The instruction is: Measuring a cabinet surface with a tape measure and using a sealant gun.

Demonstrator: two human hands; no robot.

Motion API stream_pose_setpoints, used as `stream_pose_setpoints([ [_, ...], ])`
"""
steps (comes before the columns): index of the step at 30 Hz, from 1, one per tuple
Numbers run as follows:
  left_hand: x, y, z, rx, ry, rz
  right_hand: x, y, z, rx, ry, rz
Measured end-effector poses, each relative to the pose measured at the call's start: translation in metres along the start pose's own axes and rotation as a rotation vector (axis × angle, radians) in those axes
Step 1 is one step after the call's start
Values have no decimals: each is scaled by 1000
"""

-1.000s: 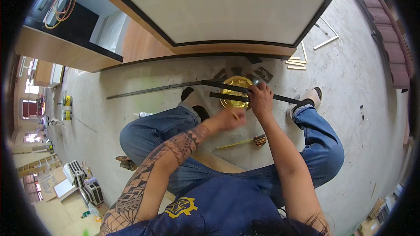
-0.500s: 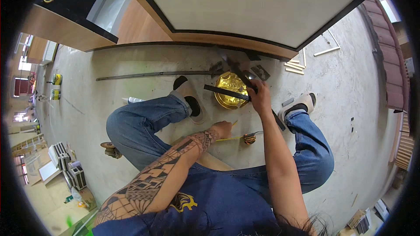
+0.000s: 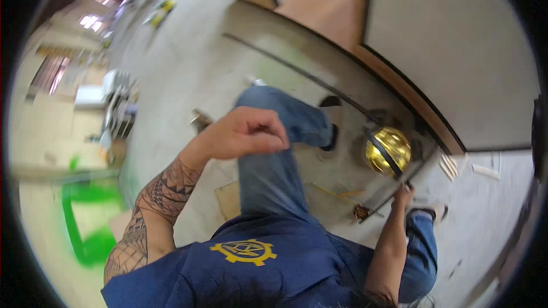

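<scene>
My right hand is closed on dark, flat metal-looking strips, low over the floor at the right. One dark strip crosses the shiny gold round object; another slants past the hand toward the tape measure. The tape measure lies on the floor with its yellow blade out. My left hand is raised over my left leg, its fingers loosely curled and nothing visible in them. It is slightly blurred.
A long dark strip lies on the floor before a wood-edged cabinet. Light wooden sticks lie at the right. A metal tool rests beyond my left hand, and a green thing is at lower left.
My left hand has come up and left, away from the tape measure. My view has turned leftward, so the scene appears rotated. The right hand still holds the strips.
</scene>
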State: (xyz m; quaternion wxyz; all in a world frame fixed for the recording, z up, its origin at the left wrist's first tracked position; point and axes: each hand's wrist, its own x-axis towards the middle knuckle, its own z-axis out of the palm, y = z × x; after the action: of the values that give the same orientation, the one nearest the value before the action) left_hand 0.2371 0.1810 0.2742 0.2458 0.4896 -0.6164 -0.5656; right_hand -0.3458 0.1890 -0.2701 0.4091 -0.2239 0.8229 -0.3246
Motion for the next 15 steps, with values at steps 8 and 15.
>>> stream_pose_setpoints([
  [8, -190, -240, -49, -193, 371, -1028, -16, 9, -27, -383, 39, 93],
  [15, -150, -431, -25, -202, 1004, -735, -80, -83, -60, -238, -3, -61],
])
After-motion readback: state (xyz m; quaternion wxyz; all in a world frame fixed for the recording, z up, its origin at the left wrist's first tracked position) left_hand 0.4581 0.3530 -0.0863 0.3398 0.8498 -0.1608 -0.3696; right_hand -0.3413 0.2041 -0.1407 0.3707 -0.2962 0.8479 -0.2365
